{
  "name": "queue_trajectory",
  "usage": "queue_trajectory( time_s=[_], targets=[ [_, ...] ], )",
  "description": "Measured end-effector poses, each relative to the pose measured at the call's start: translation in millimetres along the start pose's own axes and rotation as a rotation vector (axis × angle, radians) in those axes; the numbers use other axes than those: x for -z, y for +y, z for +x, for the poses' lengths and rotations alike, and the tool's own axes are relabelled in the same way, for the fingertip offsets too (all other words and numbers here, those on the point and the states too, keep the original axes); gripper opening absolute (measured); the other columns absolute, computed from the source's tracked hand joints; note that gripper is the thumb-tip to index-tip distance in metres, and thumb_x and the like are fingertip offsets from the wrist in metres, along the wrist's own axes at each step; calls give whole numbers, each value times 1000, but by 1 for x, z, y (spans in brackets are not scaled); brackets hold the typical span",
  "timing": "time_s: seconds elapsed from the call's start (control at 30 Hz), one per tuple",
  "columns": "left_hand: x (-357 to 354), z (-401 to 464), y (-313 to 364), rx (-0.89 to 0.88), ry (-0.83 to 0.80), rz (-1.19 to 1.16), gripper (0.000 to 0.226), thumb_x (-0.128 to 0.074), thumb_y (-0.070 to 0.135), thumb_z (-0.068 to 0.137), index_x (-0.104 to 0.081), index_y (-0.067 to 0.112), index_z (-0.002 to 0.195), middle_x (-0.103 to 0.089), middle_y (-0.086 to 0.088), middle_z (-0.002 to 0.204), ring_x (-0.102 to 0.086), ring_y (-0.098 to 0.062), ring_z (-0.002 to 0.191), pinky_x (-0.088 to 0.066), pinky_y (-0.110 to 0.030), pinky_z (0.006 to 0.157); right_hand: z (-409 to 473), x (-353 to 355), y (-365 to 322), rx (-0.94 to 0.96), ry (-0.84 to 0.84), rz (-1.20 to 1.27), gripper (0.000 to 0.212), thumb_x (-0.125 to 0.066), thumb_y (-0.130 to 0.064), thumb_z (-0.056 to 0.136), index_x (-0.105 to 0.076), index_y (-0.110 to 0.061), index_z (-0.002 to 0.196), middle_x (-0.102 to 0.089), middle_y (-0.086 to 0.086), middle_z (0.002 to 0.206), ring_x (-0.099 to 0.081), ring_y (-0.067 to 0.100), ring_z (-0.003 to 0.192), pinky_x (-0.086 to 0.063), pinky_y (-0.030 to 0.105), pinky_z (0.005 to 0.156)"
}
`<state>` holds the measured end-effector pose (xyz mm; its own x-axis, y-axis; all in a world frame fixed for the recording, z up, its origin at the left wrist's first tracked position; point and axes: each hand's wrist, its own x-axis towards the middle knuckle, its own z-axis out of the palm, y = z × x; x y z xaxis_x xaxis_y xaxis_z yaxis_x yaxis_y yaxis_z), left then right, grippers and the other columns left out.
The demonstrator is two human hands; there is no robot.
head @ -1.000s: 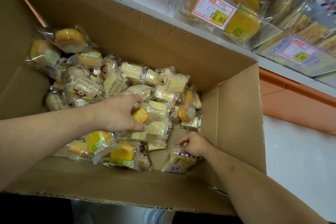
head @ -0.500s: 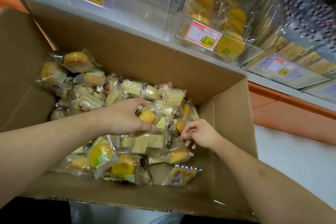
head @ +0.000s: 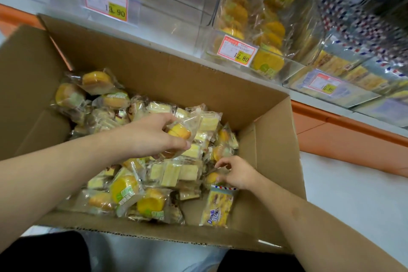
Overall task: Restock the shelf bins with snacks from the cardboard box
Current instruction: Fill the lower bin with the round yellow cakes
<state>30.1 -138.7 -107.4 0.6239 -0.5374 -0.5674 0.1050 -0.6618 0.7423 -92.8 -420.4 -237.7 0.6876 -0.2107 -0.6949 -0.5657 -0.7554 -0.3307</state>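
Observation:
An open cardboard box (head: 159, 77) holds several wrapped yellow cakes and pale slice cakes. My left hand (head: 152, 137) grips a wrapped round yellow cake (head: 180, 132) over the middle of the pile. My right hand (head: 237, 173) reaches into the box's right side, its fingers curled around another small wrapped yellow cake (head: 212, 178). A yellow snack packet with a striped top edge (head: 217, 206) lies on the box floor just below that hand. Clear shelf bins (head: 260, 35) above the box hold round yellow cakes.
A nearly bare clear bin with a 13.90 price tag (head: 106, 4) stands at upper left. The middle bin carries a 12.80 tag (head: 237, 51). A further bin (head: 344, 86) of yellow packets sits at right. An orange strip (head: 344, 139) and white floor lie beside the box.
The view has tilted up toward the shelf. My left hand has lifted its cake slightly. My right hand has left the striped packet and moved onto a small yellow cake.

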Motion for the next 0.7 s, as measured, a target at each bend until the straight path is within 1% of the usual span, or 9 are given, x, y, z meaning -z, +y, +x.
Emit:
queue_trajectory(
  time_s=[0.07,0.13,0.17,0.23,0.33,0.43,0.53,0.63,0.7],
  targets=[
    [0,6,-3,16,-9,37,59,-83,53,83,-54,39,133,-68,13,106,-69,-11,94,-57,-27,76,9,-7,8,-3,-61,-41,48,-89,-27,85,-71,-31,129,-63,-10,127,-65,4,89,-51,15,73],
    [-1,13,-7,37,-17,64,65,-83,55,82,-51,39,137,-64,14,105,-67,-11,94,-56,-28,82,20,-17,11,-21,-86,-70,58,-93,-35,79,-69,-36,133,-60,-8,141,-62,10,119,-50,23,100],
    [-2,17,-9,43,-26,66,66,-83,54,82,-51,38,138,-66,12,105,-68,-11,89,-58,-30,81,28,-23,14,-29,-76,-117,63,-94,-42,76,-68,-38,133,-57,-8,145,-52,14,133,-42,29,113],
    [-4,23,-12,46,-49,60,64,-84,53,81,-54,36,135,-70,9,105,-71,-12,81,-61,-33,77,39,-39,19,-63,-45,-218,72,-93,-58,67,-68,-43,133,-53,-8,147,-41,18,140,-33,37,120],
    [-5,29,-16,55,-66,59,66,-85,53,80,-54,36,135,-73,9,106,-74,-13,89,-64,-37,85,46,-53,25,-55,18,-337,73,-89,-67,65,-67,-46,131,-56,-13,138,-42,15,133,-42,39,114],
    [-4,30,-16,70,-65,71,74,-85,55,80,-51,36,143,-70,10,109,-72,-13,93,-62,-38,88,40,-58,23,-27,73,-366,48,-87,-56,76,-75,-40,120,-60,-10,132,-52,16,128,-49,38,108],
    [-5,25,-11,61,-57,43,77,-84,53,82,-47,36,147,-66,12,110,-69,-11,95,-59,-29,84,37,-63,25,-13,81,-326,25,-83,-50,84,-79,-37,105,-68,-11,124,-61,13,117,-53,38,104],
    [-3,17,-3,48,-38,8,74,-84,52,83,-48,36,146,-66,11,111,-70,-12,96,-57,-24,78,28,-50,17,16,107,-229,4,-81,-37,85,-82,-34,88,-76,-17,96,-68,4,94,-61,34,90],
    [-1,10,2,27,-35,-2,74,-86,54,80,-52,35,142,-70,8,113,-73,-15,94,-62,-31,77,11,-24,-2,23,138,-138,11,-76,-24,89,-85,-26,84,-79,-11,84,-70,2,73,-62,24,76]
  ],
)
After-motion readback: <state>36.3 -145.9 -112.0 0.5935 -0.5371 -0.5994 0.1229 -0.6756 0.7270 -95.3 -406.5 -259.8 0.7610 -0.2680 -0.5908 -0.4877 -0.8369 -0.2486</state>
